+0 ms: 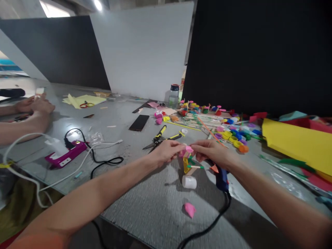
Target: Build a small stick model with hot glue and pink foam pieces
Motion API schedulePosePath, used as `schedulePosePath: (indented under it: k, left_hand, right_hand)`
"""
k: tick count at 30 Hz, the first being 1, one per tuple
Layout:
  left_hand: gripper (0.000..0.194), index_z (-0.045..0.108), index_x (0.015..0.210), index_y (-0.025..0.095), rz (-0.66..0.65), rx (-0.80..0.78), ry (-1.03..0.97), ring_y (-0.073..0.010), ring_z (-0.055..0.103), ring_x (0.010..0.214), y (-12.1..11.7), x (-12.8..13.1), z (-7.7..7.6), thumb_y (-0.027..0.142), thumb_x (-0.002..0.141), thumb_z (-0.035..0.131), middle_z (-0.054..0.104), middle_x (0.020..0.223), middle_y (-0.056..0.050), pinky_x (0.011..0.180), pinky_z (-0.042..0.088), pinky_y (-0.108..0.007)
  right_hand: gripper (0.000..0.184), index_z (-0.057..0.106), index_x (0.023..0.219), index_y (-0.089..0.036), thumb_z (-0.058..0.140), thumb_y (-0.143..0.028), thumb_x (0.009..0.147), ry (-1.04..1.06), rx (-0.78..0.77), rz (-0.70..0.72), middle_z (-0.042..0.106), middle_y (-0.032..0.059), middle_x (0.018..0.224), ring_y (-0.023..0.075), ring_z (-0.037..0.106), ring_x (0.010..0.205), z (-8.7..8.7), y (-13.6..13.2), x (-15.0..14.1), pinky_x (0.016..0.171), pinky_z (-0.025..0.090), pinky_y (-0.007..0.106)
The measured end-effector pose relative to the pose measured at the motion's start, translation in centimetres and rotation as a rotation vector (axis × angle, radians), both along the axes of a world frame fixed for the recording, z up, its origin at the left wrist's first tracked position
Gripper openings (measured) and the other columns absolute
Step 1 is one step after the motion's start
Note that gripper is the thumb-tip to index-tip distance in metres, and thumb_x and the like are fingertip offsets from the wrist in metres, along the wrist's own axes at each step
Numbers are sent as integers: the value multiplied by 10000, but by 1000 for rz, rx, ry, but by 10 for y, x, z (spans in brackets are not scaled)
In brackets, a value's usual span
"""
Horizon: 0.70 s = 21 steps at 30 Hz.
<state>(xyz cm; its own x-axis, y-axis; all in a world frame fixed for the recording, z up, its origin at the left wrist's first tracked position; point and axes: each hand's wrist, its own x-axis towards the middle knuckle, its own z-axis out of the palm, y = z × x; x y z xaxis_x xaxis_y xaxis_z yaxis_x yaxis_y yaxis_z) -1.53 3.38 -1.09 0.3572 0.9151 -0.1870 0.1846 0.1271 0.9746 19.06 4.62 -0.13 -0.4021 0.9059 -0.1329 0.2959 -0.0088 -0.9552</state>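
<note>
Between my two hands is a small pink piece of what looks like modelling clay [188, 149]. My left hand [168, 151] pinches its left side, and the fingers of my right hand [211, 152] close on its right side. Just below stands a small craft figure with a yellow part [186, 165] and a green-tipped stick [195, 167]. A white cylinder [189, 182] lies at its foot. Partly hidden under my right hand is a blue glue gun [222, 179] with a black cord. Nearer me, a loose pink lump [190, 209] rests on the table.
Snips with yellow-black handles [158, 139] and a dark phone [139, 122] lie beyond my left hand. Coloured bottle caps [234, 135] and yellow sheets [298, 143] spread rightward. A purple power strip [66, 155] sits left, near another person's hands [38, 103].
</note>
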Motion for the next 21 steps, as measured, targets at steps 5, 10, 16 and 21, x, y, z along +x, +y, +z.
schedulePosePath:
  k: [5, 10, 16, 21]
  left_hand:
    - [294, 588, 740, 159, 16, 11, -50, -37, 261, 411, 2, 4, -1, 407, 890, 638, 399, 516, 86, 405, 161, -205]
    - [192, 631, 780, 148, 63, -5, -49, -39, 314, 413, 3, 8, 1, 315, 871, 660, 462, 518, 76, 418, 211, -201]
    - [87, 644, 854, 142, 121, -18, -29, -41, 340, 408, 6, 9, 1, 228, 869, 654, 466, 500, 78, 398, 201, -186]
    - [76, 632, 888, 147, 128, -25, -37, -42, 350, 395, 6, 9, -3, 220, 877, 649, 467, 499, 81, 383, 204, -177]
  right_hand:
    - [234, 709, 741, -186, 762, -414, 748, 42, -37, -58, 646, -17, 615, 88, 566, 518, -2, 1, -4, 524, 471, 210]
    - [212, 709, 766, -177, 792, -367, 725, 127, -115, -77, 690, -3, 668, 79, 577, 534, -5, 1, -8, 527, 472, 197]
    - [259, 714, 777, -162, 837, -371, 685, 202, -186, -76, 721, 16, 714, 76, 598, 546, -10, 1, -11, 535, 494, 190]
    - [275, 699, 700, -155, 820, -402, 716, 192, -203, -88, 687, 6, 625, 71, 579, 502, -9, 0, -15, 492, 484, 180]
